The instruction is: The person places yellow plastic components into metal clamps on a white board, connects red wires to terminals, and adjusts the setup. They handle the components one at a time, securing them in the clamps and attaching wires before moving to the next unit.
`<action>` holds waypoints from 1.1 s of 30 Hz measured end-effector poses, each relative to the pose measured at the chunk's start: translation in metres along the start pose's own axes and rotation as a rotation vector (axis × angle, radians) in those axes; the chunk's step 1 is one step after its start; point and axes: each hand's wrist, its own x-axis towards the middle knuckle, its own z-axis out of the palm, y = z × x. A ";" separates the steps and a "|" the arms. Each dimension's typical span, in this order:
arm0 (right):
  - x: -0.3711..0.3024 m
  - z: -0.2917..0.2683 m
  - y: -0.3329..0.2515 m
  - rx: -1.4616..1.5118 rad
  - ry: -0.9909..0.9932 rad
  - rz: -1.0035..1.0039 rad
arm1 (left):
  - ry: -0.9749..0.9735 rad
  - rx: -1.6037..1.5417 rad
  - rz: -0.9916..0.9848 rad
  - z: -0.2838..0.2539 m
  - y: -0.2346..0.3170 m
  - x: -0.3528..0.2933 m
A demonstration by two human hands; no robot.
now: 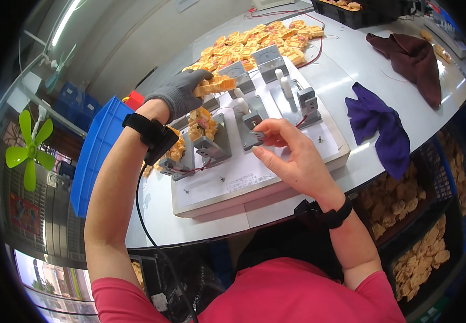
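My left hand (178, 92), in a grey glove, is closed on a yellow plastic piece (215, 86) above the back of a test fixture. Bare, my right hand (292, 156) is beside a small grey metal block (255, 135) on the fixture's middle station. Its thumb and forefinger are apart, with the forefinger at the block's edge; I cannot tell whether it touches. Two stations on the left hold yellow pieces, one of them this upright piece (202, 124). White-knobbed levers (286, 86) stand on the right stations. The fixture has a thick white base (233, 188).
A pile of yellow pieces (254, 46) covers the table's far side, behind two grey meters (269, 63). Purple cloth (378, 126) and brown cloth (410, 62) lie at right. A blue bin (101, 151) stands left. Crates of tan pieces (421, 258) sit below the table's right edge.
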 end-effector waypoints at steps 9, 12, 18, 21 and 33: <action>-0.001 0.001 -0.001 0.037 0.001 0.027 | 0.142 0.340 0.071 0.006 0.016 0.005; -0.001 0.001 -0.001 0.042 0.010 0.024 | 0.154 0.384 0.115 0.003 0.032 -0.002; -0.002 0.003 0.001 0.029 0.028 0.016 | 0.234 0.132 0.382 -0.004 0.044 -0.018; -0.002 0.004 0.000 0.027 0.030 0.031 | 0.129 0.040 0.346 0.007 0.054 -0.019; -0.002 -0.001 0.008 0.079 0.009 0.111 | -0.223 -0.005 0.252 0.011 0.076 -0.008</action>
